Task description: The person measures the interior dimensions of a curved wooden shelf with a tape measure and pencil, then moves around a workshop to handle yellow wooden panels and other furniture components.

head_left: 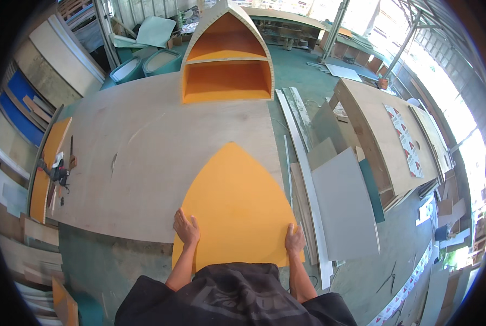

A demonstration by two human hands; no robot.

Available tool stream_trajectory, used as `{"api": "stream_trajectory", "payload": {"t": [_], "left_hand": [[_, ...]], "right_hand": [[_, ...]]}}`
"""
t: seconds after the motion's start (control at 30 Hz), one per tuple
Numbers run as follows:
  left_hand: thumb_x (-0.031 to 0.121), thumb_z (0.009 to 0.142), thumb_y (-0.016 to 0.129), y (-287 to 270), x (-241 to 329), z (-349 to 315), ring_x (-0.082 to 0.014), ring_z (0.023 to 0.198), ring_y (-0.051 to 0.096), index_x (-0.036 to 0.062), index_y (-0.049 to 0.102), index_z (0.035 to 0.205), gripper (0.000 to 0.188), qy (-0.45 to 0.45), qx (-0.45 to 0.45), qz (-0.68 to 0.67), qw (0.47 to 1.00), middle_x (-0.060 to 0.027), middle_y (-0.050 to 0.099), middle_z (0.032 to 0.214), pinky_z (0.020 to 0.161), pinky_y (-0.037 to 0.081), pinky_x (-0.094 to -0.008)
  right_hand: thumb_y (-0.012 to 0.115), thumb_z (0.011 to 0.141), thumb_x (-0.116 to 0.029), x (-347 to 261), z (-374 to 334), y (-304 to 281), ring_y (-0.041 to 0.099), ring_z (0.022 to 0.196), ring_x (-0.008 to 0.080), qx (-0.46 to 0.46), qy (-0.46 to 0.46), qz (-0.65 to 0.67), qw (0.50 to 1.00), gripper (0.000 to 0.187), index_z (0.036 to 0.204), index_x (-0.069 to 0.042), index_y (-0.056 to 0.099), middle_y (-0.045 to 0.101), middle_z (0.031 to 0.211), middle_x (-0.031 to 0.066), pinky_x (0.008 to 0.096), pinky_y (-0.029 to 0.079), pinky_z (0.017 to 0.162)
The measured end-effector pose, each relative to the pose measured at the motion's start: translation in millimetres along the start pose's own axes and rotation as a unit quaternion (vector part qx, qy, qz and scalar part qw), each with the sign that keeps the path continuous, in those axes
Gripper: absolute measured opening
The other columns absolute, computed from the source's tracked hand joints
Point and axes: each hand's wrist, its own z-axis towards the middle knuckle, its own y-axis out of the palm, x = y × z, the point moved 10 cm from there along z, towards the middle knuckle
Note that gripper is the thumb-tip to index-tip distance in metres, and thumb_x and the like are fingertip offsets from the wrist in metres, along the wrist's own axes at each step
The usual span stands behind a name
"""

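Observation:
A yellow-orange panel (pixel 232 201), cut to a pointed arch, lies before me with its tip pointing away over the wooden tabletop (pixel 129 136). Its near end reaches past the table's front edge, close to my body. My left hand (pixel 187 227) grips the panel's left edge, thumb on the upper face. On the opposite edge, my right hand (pixel 295 239) holds on with the thumb on top and fingers curled around the side. What the fingers do underneath is hidden. At the table's far end stands an arch-shaped shelf cabinet (pixel 227 60) with an orange inside and one middle shelf.
A handsaw (pixel 72 155) and a dark power tool (pixel 59 173) lie at the table's left, beside an orange board (pixel 50 168). Right of the table, long white strips (pixel 308 190) and a grey sheet (pixel 346 206) lean near a wooden workbench (pixel 389 130). Green tubs (pixel 161 61) stand behind.

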Motion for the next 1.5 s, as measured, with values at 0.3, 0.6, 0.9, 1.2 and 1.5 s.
{"api": "stream_trajectory", "payload": {"t": [0.3,0.6,0.9,1.2,1.5], "left_hand": [[0.032,0.097,0.05,10.2,-1.7,4.2,-0.0296,0.139,0.038,-0.0017,0.036,0.145,0.061,-0.03,-0.045,0.033,0.998,-0.0183,0.045,0.143,0.11,0.03,-0.0483],[0.033,0.096,0.051,5.4,0.0,6.0,-0.0299,0.139,0.037,-0.0014,0.037,0.144,0.06,-0.027,-0.037,0.009,0.999,-0.0179,0.044,0.144,0.111,0.029,-0.0497],[0.034,0.097,0.051,5.4,3.6,6.8,-0.0292,0.138,0.038,-0.001,0.037,0.143,0.059,-0.018,-0.044,0.03,0.998,-0.0171,0.045,0.142,0.109,0.03,-0.0483],[0.033,0.097,0.051,4.5,4.8,6.6,-0.0284,0.135,0.041,-0.0004,0.039,0.142,0.057,-0.003,-0.02,0.057,0.998,-0.0161,0.048,0.139,0.105,0.034,-0.0471],[0.032,0.097,0.05,4.2,7.0,7.2,-0.0283,0.136,0.04,0.0002,0.038,0.143,0.057,-0.01,-0.028,0.042,0.999,-0.0158,0.047,0.141,0.106,0.033,-0.0477]], "right_hand": [[0.043,0.097,-0.056,-11.2,-1.3,-9.3,0.064,0.099,0.0434,0.004,0.005,-0.018,1.0,0.057,0.108,-0.003,0.061,0.069,0.106,0.024,0.054,0.048,0.085],[0.041,0.097,-0.058,-18.3,-5.3,-15.3,0.064,0.1,0.0445,-0.004,0.014,-0.015,1.0,0.062,0.109,-0.001,0.062,0.068,0.102,0.0273,0.0538,0.047,0.087],[0.042,0.097,-0.058,-14.9,-5.0,-13.1,0.063,0.1,0.0455,-0.004,0.01,-0.017,1.0,0.062,0.108,0.0,0.061,0.068,0.102,0.0279,0.0543,0.047,0.087],[0.043,0.097,-0.057,-13.5,-3.6,-12.3,0.064,0.1,0.0449,0.001,0.008,-0.021,1.0,0.06,0.107,-0.001,0.062,0.068,0.103,0.0266,0.0547,0.047,0.086],[0.045,0.097,-0.056,-10.0,0.5,-10.4,0.065,0.097,0.0427,0.031,0.001,-0.025,0.999,0.057,0.103,-0.002,0.06,0.069,0.103,0.0234,0.0529,0.049,0.083]]}}
